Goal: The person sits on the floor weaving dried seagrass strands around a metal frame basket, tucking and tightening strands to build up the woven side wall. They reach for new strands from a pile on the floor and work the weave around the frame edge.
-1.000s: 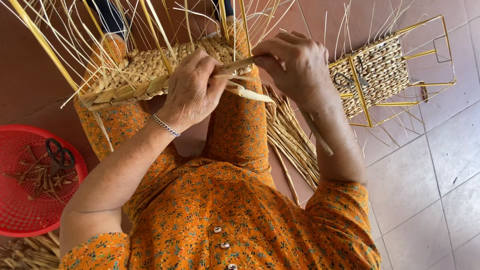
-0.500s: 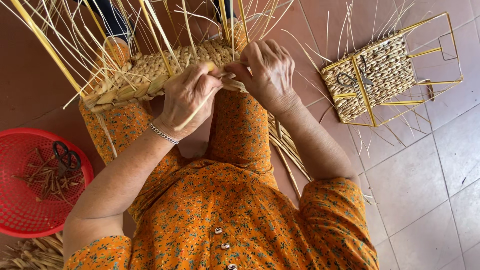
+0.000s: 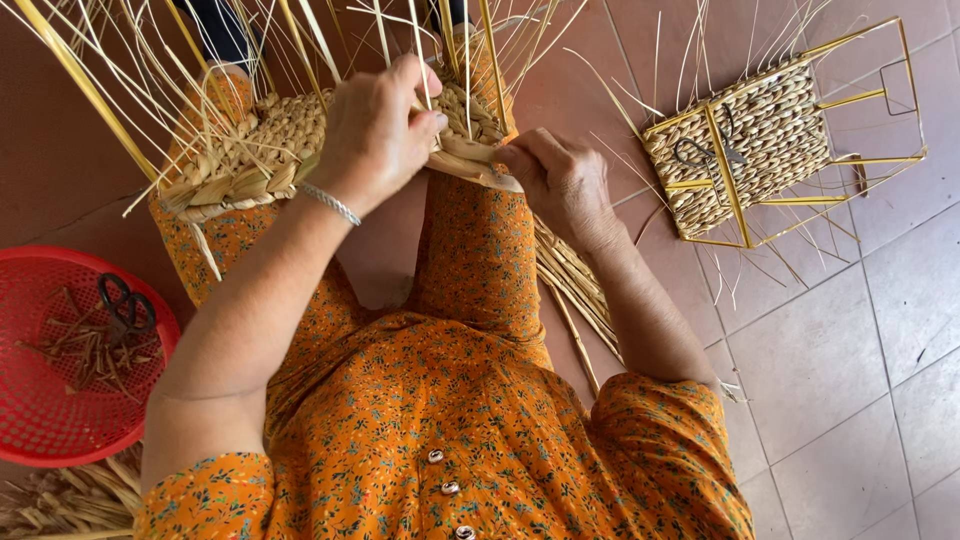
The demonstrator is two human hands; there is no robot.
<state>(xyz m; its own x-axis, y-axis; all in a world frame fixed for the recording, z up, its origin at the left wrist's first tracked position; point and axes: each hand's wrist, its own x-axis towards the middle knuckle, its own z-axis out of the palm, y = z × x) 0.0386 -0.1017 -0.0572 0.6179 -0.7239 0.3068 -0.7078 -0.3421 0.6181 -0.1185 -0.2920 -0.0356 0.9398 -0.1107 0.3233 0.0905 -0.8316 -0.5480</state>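
The half-woven straw basket (image 3: pixel 260 150) is rested on the knees. It is judged to be light and springy; its woven band looks firm, while the loose upright stalks (image 3: pixel 330 40) seem brittle and easily bent, so it is best held at the thick rim. The rim is clasped from above by the left hand (image 3: pixel 375 130), and a strand at the edge is pinched by the right hand (image 3: pixel 560 180). The weave is pale golden and coarse.

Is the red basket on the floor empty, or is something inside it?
Not empty. The red basket holds black-handled scissors and short straw scraps.
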